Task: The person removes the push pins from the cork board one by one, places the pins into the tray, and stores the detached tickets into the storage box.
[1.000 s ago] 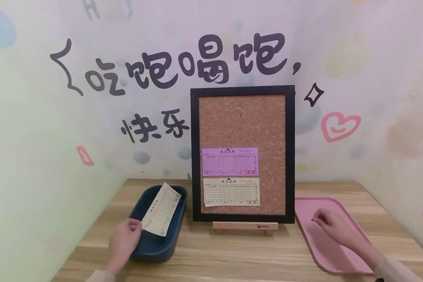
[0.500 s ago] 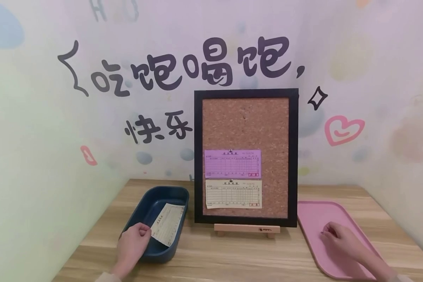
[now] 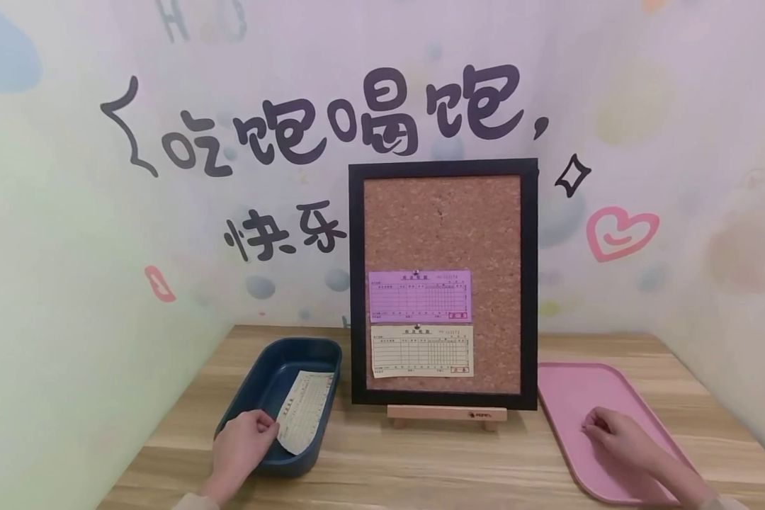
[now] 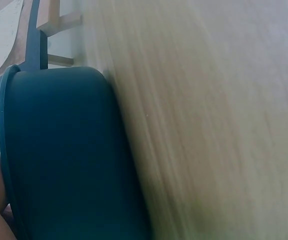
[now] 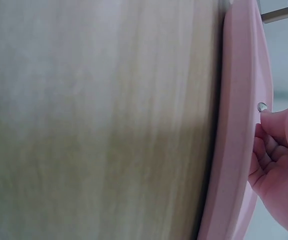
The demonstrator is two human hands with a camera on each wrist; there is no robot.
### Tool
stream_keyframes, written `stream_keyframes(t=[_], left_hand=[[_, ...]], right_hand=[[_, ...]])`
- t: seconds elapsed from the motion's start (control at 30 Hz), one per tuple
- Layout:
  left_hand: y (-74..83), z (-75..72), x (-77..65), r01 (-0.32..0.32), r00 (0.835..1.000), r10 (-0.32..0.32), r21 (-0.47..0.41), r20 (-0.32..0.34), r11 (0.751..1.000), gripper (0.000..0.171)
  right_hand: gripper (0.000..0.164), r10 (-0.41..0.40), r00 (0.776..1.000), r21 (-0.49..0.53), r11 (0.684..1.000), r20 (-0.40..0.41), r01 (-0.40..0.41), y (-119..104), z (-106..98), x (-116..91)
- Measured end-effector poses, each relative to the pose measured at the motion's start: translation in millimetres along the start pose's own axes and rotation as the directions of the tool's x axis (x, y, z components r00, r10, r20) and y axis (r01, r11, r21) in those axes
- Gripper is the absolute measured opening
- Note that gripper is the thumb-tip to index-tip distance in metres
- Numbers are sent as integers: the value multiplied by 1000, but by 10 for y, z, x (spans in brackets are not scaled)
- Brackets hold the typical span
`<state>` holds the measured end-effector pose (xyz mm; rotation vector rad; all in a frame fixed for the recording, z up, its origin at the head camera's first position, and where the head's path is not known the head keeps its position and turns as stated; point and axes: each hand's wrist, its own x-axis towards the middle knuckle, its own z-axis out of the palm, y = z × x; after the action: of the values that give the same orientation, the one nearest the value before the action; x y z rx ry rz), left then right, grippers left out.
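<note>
In the head view my left hand (image 3: 244,445) pinches the near left corner of a cream receipt slip (image 3: 306,411). The slip lies tilted inside a dark blue tub (image 3: 229,402), its lower end slightly curved. The left wrist view shows the tub's outer wall (image 4: 69,150), with only part of the hand at the edge. Over a pink tray (image 3: 602,386), my right hand (image 3: 621,435) has curled fingers. A small round silvery thumbtack (image 5: 262,106) shows at its thumb and fingertip in the right wrist view.
A black-framed cork board (image 3: 440,219) stands upright on a small wooden easel (image 3: 446,413) between tub and tray. A purple slip (image 3: 419,297) is tacked above a cream slip (image 3: 422,353) on its lower half. A patterned wall (image 3: 280,42) rises behind the wooden table (image 3: 357,467).
The left hand has lowered the cream slip from above the rim down into the blue tub. My right hand has come down slightly over the pink tray. The head view has shifted slightly.
</note>
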<state>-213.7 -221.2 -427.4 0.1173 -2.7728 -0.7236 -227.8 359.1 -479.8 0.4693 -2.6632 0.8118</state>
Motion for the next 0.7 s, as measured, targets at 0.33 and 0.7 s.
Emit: stream_keyframes(t=[0.33,0.7], left_hand=[[-11,-15,8,-3,1000,3,16,9,1000,11],[-16,-48,-1,-7,1000,7,-9,-9,1000,11]], right_hand=[[15,7,1000,-12,1000,17,-6,-13,2,8],[10,-47,998,-28,998,36,48,17,-17,4]])
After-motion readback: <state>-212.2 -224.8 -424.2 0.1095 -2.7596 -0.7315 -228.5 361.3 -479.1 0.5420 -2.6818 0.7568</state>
